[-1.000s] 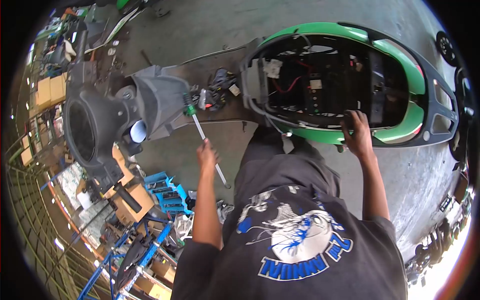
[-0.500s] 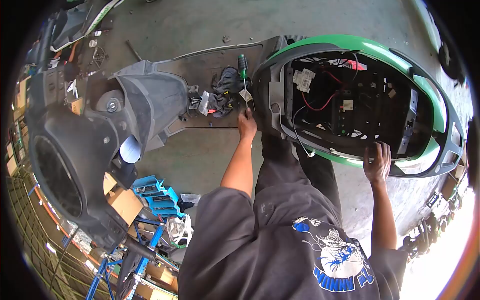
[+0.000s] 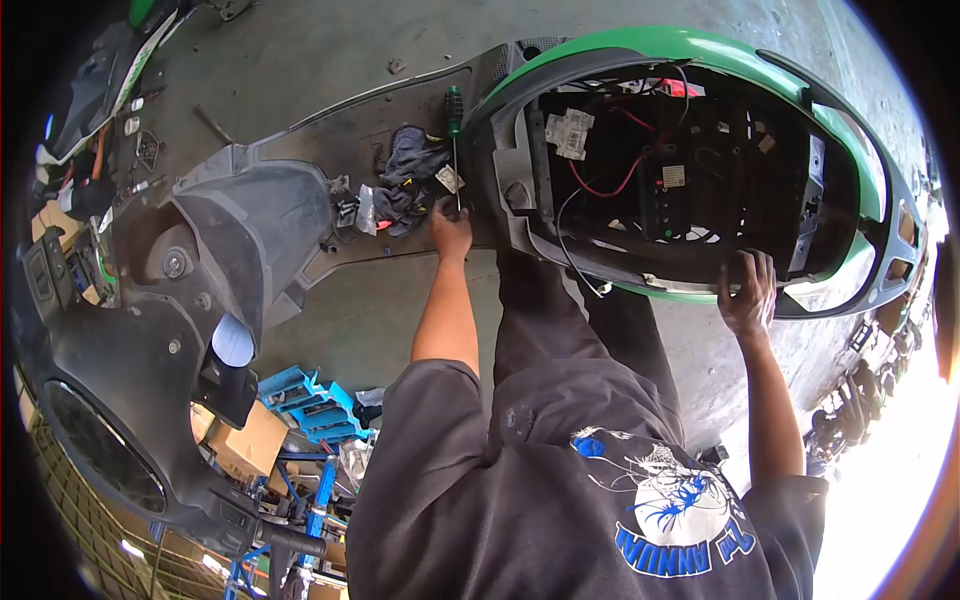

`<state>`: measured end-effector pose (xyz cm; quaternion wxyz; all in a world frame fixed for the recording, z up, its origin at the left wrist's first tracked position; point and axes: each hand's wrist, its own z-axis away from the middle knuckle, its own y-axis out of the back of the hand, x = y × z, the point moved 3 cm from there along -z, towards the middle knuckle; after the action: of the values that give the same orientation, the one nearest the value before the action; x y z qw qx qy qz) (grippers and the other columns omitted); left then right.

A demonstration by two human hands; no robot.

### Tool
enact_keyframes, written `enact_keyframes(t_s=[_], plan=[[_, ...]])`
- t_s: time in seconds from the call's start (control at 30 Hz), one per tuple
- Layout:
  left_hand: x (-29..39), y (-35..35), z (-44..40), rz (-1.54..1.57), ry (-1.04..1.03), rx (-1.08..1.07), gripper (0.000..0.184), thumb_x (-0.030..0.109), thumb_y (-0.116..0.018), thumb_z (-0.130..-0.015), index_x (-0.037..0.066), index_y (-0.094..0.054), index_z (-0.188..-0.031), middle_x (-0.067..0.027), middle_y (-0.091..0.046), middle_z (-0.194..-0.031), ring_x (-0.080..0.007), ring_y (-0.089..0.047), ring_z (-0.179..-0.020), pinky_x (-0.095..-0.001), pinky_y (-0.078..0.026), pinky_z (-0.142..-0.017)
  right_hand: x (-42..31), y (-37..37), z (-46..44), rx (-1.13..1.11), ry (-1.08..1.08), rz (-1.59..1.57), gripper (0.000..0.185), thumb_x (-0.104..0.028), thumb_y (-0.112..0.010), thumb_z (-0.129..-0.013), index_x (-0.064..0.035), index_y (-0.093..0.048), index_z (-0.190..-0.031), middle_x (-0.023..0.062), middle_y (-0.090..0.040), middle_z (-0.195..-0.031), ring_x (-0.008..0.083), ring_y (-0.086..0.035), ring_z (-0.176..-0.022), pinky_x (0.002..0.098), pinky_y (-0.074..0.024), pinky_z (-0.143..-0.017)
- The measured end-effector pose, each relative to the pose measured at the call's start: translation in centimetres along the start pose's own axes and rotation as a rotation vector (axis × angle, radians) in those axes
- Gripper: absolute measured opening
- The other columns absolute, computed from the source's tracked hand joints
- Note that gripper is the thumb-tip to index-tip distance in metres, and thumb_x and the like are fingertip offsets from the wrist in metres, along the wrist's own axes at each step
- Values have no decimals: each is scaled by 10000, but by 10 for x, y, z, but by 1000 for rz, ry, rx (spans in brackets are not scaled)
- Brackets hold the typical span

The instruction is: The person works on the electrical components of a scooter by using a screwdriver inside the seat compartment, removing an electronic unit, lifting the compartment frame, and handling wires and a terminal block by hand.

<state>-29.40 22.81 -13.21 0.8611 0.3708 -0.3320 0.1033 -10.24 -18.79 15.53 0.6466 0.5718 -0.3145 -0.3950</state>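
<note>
My left hand (image 3: 452,230) is over the scooter's floorboard (image 3: 330,125), fingers closed at the lower end of a screwdriver (image 3: 455,112). The green handle of this tool points away from me, and its thin shaft runs down to my fingertips. Beside it are a dark cloth bundle (image 3: 412,160), a clear plastic piece (image 3: 366,208) and a small pale tag (image 3: 449,178). My right hand (image 3: 748,292) rests on the near rim of the open seat compartment, its bent fingers apart. Inside that green-edged body (image 3: 650,42) are red wires (image 3: 612,190) and a white connector block (image 3: 570,132).
The scooter's handlebar (image 3: 290,540) and grey front panels (image 3: 110,350) fill the left side. Behind them stand a blue rack (image 3: 310,400) and a cardboard box (image 3: 250,440). A loose cable (image 3: 575,262) hangs over the near rim. Parts line the right wall.
The view has shifted, so the scooter appears further left and higher. My left hand stays at the screwdriver's lower end, and my right hand stays on the compartment rim.
</note>
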Motion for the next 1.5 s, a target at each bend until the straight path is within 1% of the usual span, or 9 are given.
enact_keyframes(t_s=[0.4, 0.6, 0.77, 0.87, 1.07, 1.17, 1.23, 1.4, 1.5], plan=[[32, 12, 44, -216, -272, 281, 453, 220, -757, -884, -4, -574, -1234, -199, -598, -1249, -334, -584, -1142, -435, -443, -1001, 0, 5, 0, 0, -40, -75, 315, -210, -711, -813, -60, -615, -1072, 157, -604, -1067, 356, -573, -1035, 459, -478, -892], [109, 46, 118, 314, -91, 407, 396, 210, -714, -906, -2, -578, -1212, -133, -590, -1173, -255, -568, -1059, -381, -445, -959, 9, 2, -11, -79, -196, -209, 381, -275, -693, -832, -27, -596, -1105, 209, -628, -1093, 393, -599, -1061, 476, -497, -903], [211, 20, 183, 323, -380, -118, 239, 199, -697, -905, 33, -646, -1069, -71, -631, -1005, -180, -601, -884, -340, -490, -825, 12, -27, -37, -266, -196, -483, 570, -238, -697, -838, 58, -557, -1304, 300, -600, -1292, 447, -585, -1193, 466, -489, -1010], [273, -20, 211, -54, -652, -357, 232, 148, -710, -871, 40, -642, -1064, -140, -657, -994, -267, -661, -883, -359, -533, -818, 6, -33, -61, -481, -180, -803, 590, -223, -705, -833, 101, -542, -1299, 321, -600, -1276, 462, -579, -1195, 457, -481, -1033], [272, -122, 180, -383, -312, -383, 750, 371, -705, -885, -138, -443, -1368, -361, -536, -1336, -450, -517, -1286, -455, -425, -1082, 8, -85, -80, -489, -312, -742, 630, -250, -733, -787, 157, -545, -1230, 363, -623, -1199, 462, -602, -1177, 467, -497, -998], [269, -156, 156, -258, -109, -405, 753, 434, -698, -886, -101, -486, -1372, -310, -579, -1326, -390, -554, -1270, -423, -448, -1046, 4, -83, -85, -548, -414, -848, 552, -241, -727, -760, 121, -615, -1161, 331, -662, -1149, 449, -636, -1129, 457, -516, -952], [261, -174, 149, 259, 127, -445, 679, 470, -652, -926, -33, -543, -1369, -211, -622, -1314, -298, -574, -1249, -386, -447, -1018, 5, -83, -88, -532, -439, -902, 505, -232, -726, -744, 99, -652, -1118, 307, -687, -1117, 433, -659, -1099, 448, -526, -925], [232, -210, 131, 453, 101, -394, 662, 536, -570, -975, -29, -589, -1319, -175, -644, -1290, -274, -611, -1197, -381, -434, -1031, 7, -62, -90, -718, -574, -1147, 639, -235, -768, -693, 103, -614, -1213, 196, -678, -1156, 290, -656, -1055, 370, -510, -947], [233, -215, 128, 490, -85, -397, 682, 578, -523, -992, -13, -591, -1325, -151, -651, -1265, -245, -625, -1153, -366, -453, -1016, 18, -90, -77, -520, -561, -1125, 670, -242, -779, -705, 88, -599, -1259, 215, -652, -1215, 291, -640, -1092, 362, -488, -985]])
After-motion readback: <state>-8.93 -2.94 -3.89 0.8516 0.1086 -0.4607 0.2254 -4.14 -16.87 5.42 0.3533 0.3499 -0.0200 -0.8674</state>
